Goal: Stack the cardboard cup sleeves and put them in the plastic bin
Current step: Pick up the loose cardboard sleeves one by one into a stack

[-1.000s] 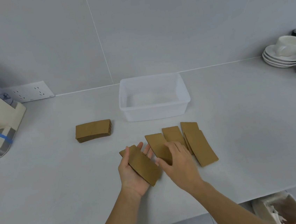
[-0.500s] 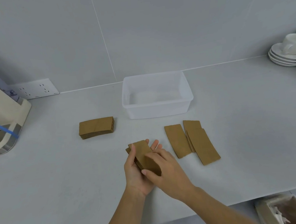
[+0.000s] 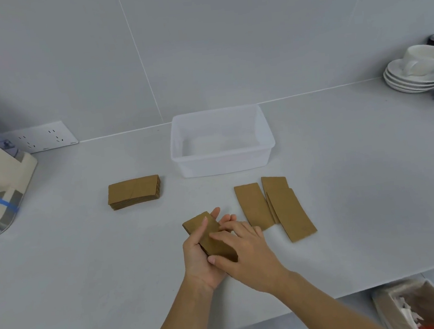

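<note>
Left hand (image 3: 199,257): palm up, fingers curled, cradling the held sleeves (image 3: 208,236).
Right hand (image 3: 244,252): thumb and fingers pinch that pile; square its edges.
Loose sleeves (image 3: 274,206): just right of hands.
Finished stack (image 3: 134,192): beyond, left.
Plastic bin (image 3: 224,163): farther ahead, empty.

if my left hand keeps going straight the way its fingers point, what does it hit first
Probably the plastic bin. The left hand, holding the small stack of sleeves, points up and slightly right; bare counter lies between, though depth is unclear.

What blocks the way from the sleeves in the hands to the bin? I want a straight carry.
Nothing visible: bare white counter lies between the held brown cardboard sleeves and the open, empty translucent plastic bin.
</note>
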The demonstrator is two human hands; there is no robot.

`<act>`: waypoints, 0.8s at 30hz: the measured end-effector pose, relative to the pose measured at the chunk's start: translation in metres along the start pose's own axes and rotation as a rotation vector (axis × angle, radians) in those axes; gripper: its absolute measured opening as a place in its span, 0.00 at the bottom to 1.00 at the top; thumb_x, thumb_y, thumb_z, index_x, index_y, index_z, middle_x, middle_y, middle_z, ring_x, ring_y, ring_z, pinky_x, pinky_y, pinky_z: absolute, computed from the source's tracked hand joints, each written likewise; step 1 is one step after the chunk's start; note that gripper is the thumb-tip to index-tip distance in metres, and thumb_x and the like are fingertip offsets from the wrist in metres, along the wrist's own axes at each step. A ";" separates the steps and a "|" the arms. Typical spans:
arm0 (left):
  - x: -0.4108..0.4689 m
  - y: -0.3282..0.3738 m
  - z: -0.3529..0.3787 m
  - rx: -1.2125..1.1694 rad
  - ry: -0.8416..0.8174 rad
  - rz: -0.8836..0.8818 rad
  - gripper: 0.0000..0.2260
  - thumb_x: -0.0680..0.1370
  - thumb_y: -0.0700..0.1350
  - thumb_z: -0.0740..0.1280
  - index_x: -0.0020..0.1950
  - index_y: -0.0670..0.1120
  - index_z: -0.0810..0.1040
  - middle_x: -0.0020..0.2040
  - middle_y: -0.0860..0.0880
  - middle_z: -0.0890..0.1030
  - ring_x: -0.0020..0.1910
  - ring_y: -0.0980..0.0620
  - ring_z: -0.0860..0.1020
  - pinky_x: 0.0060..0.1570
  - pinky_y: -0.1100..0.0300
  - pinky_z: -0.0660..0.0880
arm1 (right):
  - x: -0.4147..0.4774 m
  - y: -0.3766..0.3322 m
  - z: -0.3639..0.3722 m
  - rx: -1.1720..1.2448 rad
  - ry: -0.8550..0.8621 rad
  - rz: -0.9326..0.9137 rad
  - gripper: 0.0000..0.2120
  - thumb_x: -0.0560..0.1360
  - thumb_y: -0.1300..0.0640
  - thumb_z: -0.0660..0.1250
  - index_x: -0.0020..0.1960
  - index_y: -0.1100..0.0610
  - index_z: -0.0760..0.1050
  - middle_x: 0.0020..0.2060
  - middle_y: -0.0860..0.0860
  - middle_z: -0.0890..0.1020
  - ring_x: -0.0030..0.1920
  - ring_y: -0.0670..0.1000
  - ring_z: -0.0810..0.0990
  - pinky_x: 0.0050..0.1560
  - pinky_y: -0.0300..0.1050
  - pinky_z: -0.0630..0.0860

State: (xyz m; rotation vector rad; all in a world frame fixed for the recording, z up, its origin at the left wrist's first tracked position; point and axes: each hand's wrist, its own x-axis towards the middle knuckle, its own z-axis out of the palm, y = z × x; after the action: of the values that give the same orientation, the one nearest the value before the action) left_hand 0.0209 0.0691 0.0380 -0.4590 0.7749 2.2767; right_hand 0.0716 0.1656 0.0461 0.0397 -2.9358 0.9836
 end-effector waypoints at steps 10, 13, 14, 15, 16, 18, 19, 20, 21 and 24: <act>0.013 -0.005 0.006 -0.038 0.028 -0.030 0.17 0.73 0.52 0.64 0.58 0.44 0.78 0.48 0.44 0.82 0.51 0.46 0.80 0.47 0.48 0.77 | -0.002 0.027 -0.033 0.084 0.064 0.140 0.17 0.74 0.46 0.62 0.58 0.53 0.74 0.49 0.50 0.81 0.48 0.49 0.78 0.49 0.43 0.75; 0.018 -0.008 0.008 -0.086 0.043 -0.015 0.17 0.73 0.51 0.65 0.58 0.43 0.77 0.49 0.43 0.81 0.51 0.45 0.79 0.54 0.44 0.75 | -0.002 0.046 -0.038 -0.055 0.273 0.258 0.15 0.73 0.49 0.64 0.50 0.59 0.77 0.45 0.53 0.80 0.45 0.54 0.79 0.44 0.45 0.73; 0.019 -0.010 0.009 -0.093 0.044 -0.012 0.18 0.73 0.50 0.66 0.58 0.42 0.77 0.49 0.43 0.81 0.51 0.45 0.79 0.57 0.43 0.74 | -0.002 0.054 -0.038 -0.138 0.317 0.272 0.15 0.70 0.49 0.66 0.48 0.60 0.77 0.43 0.55 0.80 0.42 0.56 0.79 0.41 0.47 0.73; 0.020 -0.011 0.010 -0.097 0.045 -0.011 0.18 0.73 0.50 0.66 0.59 0.42 0.77 0.48 0.43 0.81 0.50 0.45 0.79 0.58 0.42 0.73 | -0.002 0.061 -0.038 -0.218 0.328 0.292 0.15 0.67 0.49 0.68 0.45 0.61 0.77 0.41 0.56 0.80 0.40 0.57 0.80 0.39 0.48 0.73; 0.021 -0.012 0.011 -0.098 0.048 -0.013 0.18 0.73 0.50 0.66 0.59 0.42 0.77 0.48 0.43 0.81 0.50 0.46 0.79 0.59 0.42 0.73 | -0.003 0.068 -0.039 -0.283 0.305 0.329 0.17 0.64 0.48 0.72 0.44 0.61 0.76 0.40 0.57 0.81 0.38 0.59 0.80 0.37 0.50 0.74; 0.022 -0.015 0.012 -0.092 0.052 -0.021 0.18 0.73 0.51 0.66 0.59 0.43 0.77 0.48 0.43 0.82 0.50 0.46 0.80 0.58 0.43 0.73 | -0.006 0.079 -0.038 -0.356 0.273 0.424 0.24 0.60 0.47 0.76 0.48 0.61 0.76 0.47 0.61 0.81 0.43 0.62 0.81 0.40 0.55 0.77; 0.023 -0.015 0.012 -0.086 0.056 -0.025 0.18 0.73 0.51 0.67 0.59 0.42 0.77 0.49 0.43 0.82 0.50 0.46 0.80 0.58 0.43 0.74 | -0.008 0.083 -0.036 -0.361 0.276 0.470 0.28 0.60 0.46 0.77 0.53 0.61 0.75 0.52 0.63 0.80 0.47 0.64 0.81 0.44 0.58 0.77; 0.024 -0.016 0.012 -0.080 0.057 -0.029 0.18 0.73 0.51 0.67 0.59 0.43 0.77 0.48 0.43 0.82 0.50 0.46 0.80 0.57 0.43 0.74 | -0.010 0.087 -0.034 -0.356 0.282 0.507 0.31 0.61 0.45 0.75 0.57 0.61 0.74 0.57 0.65 0.78 0.52 0.65 0.79 0.49 0.60 0.76; 0.025 -0.017 0.013 -0.072 0.055 -0.032 0.18 0.73 0.51 0.67 0.59 0.43 0.77 0.48 0.44 0.83 0.50 0.46 0.80 0.56 0.43 0.74 | -0.013 0.089 -0.033 -0.344 0.285 0.533 0.32 0.64 0.44 0.73 0.60 0.61 0.72 0.61 0.65 0.75 0.57 0.65 0.76 0.54 0.61 0.73; 0.027 -0.020 0.015 -0.053 0.053 -0.039 0.18 0.73 0.51 0.66 0.58 0.43 0.77 0.47 0.44 0.83 0.50 0.46 0.80 0.56 0.44 0.75 | -0.018 0.091 -0.029 -0.321 0.233 0.580 0.32 0.71 0.42 0.65 0.68 0.59 0.64 0.69 0.62 0.66 0.67 0.62 0.67 0.65 0.57 0.64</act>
State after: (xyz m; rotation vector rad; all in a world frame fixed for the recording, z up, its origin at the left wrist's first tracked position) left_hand 0.0140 0.1038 0.0275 -0.5561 0.7271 2.2611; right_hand 0.0869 0.2563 0.0138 -0.9096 -2.8808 0.4808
